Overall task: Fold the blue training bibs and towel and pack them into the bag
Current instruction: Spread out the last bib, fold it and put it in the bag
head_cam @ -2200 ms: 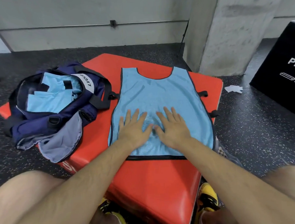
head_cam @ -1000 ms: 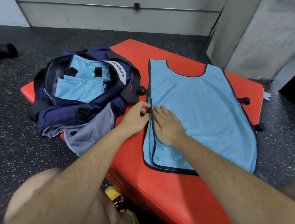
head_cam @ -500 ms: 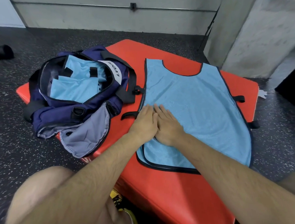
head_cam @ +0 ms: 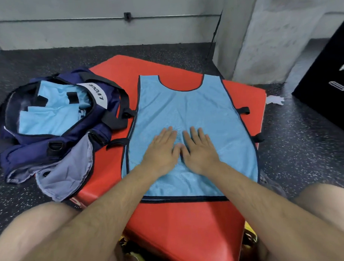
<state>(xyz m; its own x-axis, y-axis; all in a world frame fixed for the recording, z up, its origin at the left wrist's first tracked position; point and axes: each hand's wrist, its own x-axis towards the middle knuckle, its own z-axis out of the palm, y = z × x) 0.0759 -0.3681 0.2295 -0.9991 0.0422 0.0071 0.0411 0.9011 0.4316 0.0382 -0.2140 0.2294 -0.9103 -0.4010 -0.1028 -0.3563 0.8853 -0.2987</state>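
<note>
Bib [head_cam: 190, 113] flat on pad [head_cam: 181, 228], neckline far, hem near; hands [head_cam: 180, 151] pressing.

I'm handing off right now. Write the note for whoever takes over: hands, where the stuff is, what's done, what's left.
Hands: the left hand and the right hand are both open, lying flat side by side on the bib.
Things: the bib is spread unfolded on the red mat. The bag sits open on the mat's left part.
Done: folded blue bibs are in the bag.
Left: fold this bib and pack it. No towel clearly in view.
</note>
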